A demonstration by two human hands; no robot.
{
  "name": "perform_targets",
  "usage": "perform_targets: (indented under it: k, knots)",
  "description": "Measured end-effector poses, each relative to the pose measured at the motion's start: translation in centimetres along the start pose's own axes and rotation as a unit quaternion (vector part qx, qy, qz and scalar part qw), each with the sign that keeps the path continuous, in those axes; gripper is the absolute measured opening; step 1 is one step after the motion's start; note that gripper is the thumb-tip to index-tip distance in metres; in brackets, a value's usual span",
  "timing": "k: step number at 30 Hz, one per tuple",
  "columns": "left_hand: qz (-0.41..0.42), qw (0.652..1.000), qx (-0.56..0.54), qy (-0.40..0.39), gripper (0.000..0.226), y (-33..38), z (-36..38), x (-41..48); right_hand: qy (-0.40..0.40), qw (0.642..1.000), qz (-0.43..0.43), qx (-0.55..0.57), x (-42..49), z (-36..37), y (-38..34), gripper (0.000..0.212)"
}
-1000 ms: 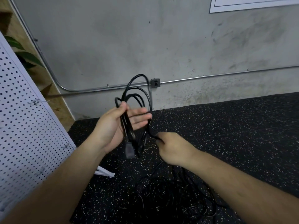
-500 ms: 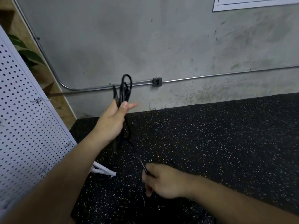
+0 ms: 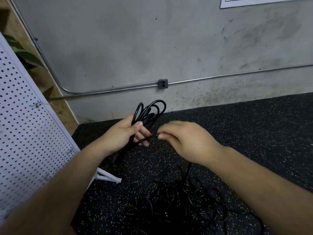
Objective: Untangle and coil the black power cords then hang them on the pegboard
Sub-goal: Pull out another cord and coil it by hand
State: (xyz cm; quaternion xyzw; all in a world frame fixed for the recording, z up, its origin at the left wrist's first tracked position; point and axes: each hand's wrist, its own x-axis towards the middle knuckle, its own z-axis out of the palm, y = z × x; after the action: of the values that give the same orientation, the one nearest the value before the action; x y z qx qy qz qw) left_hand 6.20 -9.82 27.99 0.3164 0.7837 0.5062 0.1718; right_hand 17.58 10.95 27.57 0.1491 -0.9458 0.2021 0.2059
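Two hands, one cord: another loop reaches the coil

Left hand [image 3: 122,134] grips the coil [image 3: 150,109] of black cord, with the thumb across the strands and the loops standing above the fist. Right hand [image 3: 188,141] pinches the running strand between thumb and fingertips, just beside the left fingers. Half a second ago the right hand was low, near the tangled pile [image 3: 177,200] on the floor [image 3: 245,133]. It is now level with the left hand, so one more length has been drawn out. Judgement: a fresh loop is about to be laid into the left grip. The remaining cord trails from under the right wrist down to the pile, which looks far from sorted. Pegboard [image 3: 25,124] stands at left; no cord hangs on the part in view.
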Motion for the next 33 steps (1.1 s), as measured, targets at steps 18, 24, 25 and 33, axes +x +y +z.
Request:
perform_targets:
  k: [18, 24, 25, 33]
  knots:
    - [-0.058, 0.908, -0.387, -0.152, 0.031, 2.5, 3.4, -0.3, 0.096, 0.978, 0.157, 0.099, 1.3, -1.3, 1.7, 0.095]
    - [-0.073, 0.907, -0.373, -0.183, 0.030, 2.7, 3.6, -0.8, -0.009, 0.968, 0.085, 0.234, 1.3, -0.2, 2.2, 0.070]
    - [-0.071, 0.914, -0.362, -0.169, 0.032, 2.7, 3.7, -0.9, -0.006, 0.970, 0.073, 0.234, 1.4, 0.0, 2.1, 0.065]
    - [-0.048, 0.928, -0.348, -0.124, 0.020, 2.2, 3.1, -0.8, 0.035, 0.982, 0.025, 0.185, 2.2, 0.4, 1.7, 0.030]
